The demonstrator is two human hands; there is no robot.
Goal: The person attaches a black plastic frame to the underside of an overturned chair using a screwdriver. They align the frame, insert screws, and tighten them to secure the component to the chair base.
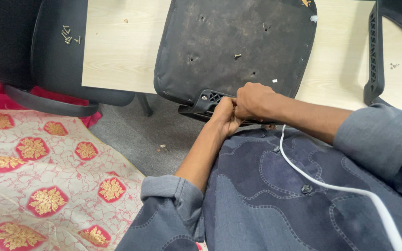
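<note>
A worn black chair seat pad [238, 42] lies upside down on a pale wooden table [117, 56], its near edge hanging over the table's front. A black plastic bracket [205, 103] with a screw in it sticks out from under that edge. My left hand [224, 118] and my right hand [253, 100] are pressed together at the bracket, fingers curled tight around something small that I cannot make out. A loose screw [237, 56] stands in the middle of the pad's underside.
Several screws [67, 36] lie on a black chair seat [56, 51] at the left. A black plastic armrest part [374, 51] stands on the table at right. A white cable [350, 188] crosses my lap. Patterned red-and-cream cloth [47, 176] covers the lower left.
</note>
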